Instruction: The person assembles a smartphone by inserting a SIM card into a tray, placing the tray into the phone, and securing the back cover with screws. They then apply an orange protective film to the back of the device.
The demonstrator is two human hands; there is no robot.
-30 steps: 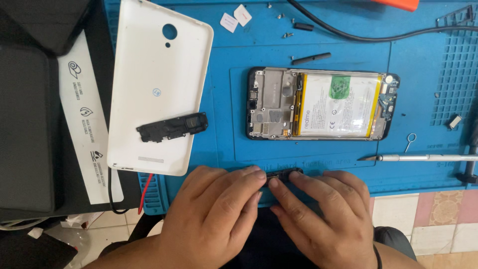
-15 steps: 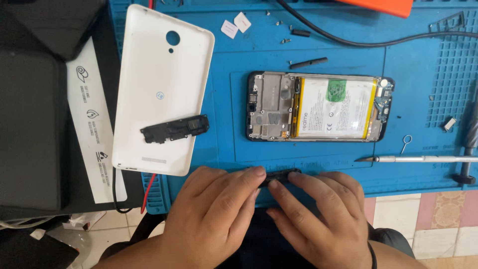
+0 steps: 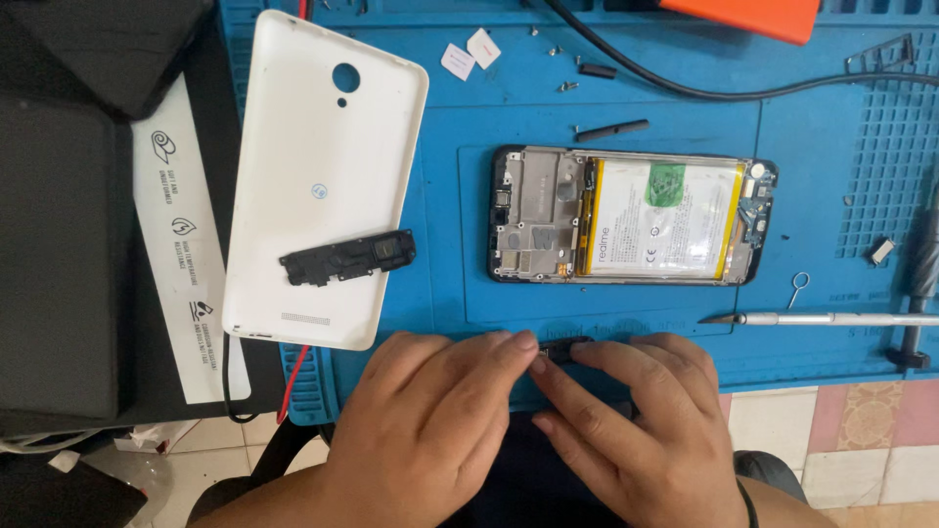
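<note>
Both hands together at bottom centre: left hand [image 3: 430,430] and right hand [image 3: 636,430] pinch a small black part [image 3: 562,350] on blue mat [image 3: 469,196], below opened phone [image 3: 631,215].

Left of the phone [image 3: 631,215] lies the back cover [image 3: 313,147]; a module [image 3: 347,257] on it; tweezers [image 3: 822,319] below-right.

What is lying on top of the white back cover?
A black plastic module lies across the lower part of the white back cover, slightly tilted. Whatever sits beneath the cover is hidden, apart from the blue mat around it.
</note>
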